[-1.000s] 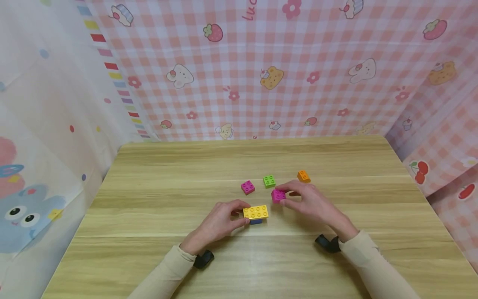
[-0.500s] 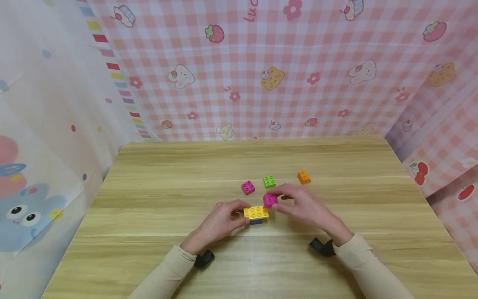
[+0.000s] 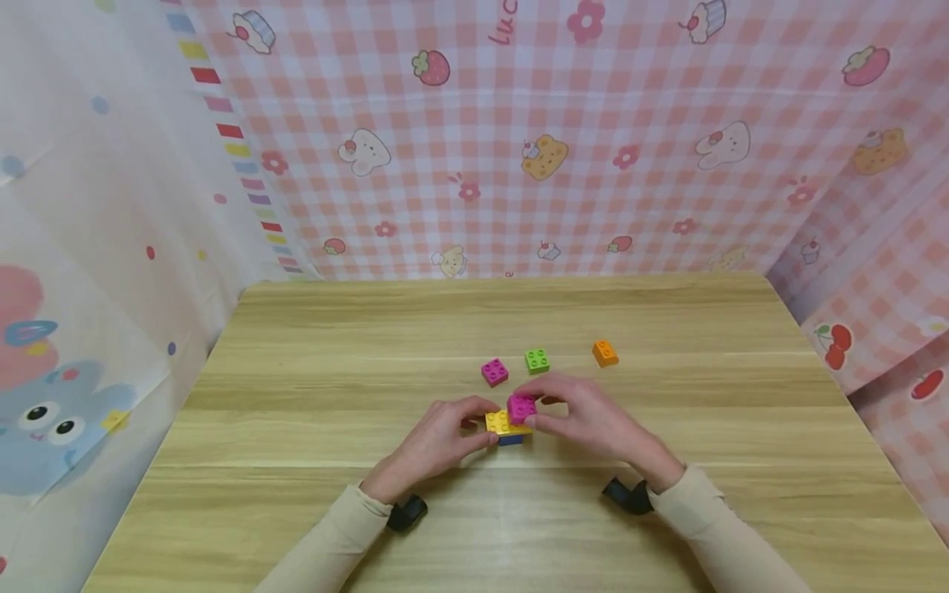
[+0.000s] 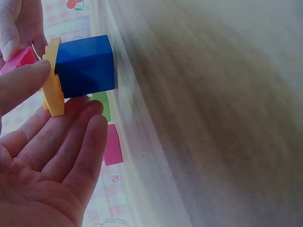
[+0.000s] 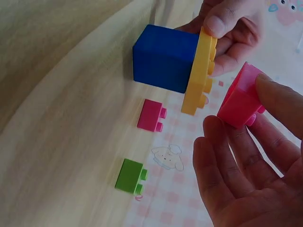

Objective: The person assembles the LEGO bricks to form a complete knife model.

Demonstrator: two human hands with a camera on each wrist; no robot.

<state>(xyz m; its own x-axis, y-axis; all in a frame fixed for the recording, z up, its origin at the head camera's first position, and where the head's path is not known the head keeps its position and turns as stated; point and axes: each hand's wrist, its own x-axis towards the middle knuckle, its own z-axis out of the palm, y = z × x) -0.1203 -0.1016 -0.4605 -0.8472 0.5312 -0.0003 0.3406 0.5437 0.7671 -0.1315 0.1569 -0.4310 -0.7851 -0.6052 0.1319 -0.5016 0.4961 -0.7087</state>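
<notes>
In the head view, the right hand (image 3: pixel 582 416) has carried the held pink brick (image 3: pixel 522 408) leftward, from the right of the yellow brick (image 3: pixel 497 422) to over its right half. The left hand (image 3: pixel 441 436) stays at the yellow brick's left end. Farther off on the table (image 3: pixel 334 329), the loose pink brick (image 3: pixel 494 372), green brick (image 3: pixel 537 361) and orange brick (image 3: pixel 605 353) lie unmoved.

In the left wrist view, the left hand pinches the yellow brick, which sits on the blue block (image 4: pixel 85 66); that narrow grip seems to steady both.

In the right wrist view, the right hand pinches the held pink brick, tilted and apart from the yellow brick: the two look nearly aligned, not yet joined.
</notes>
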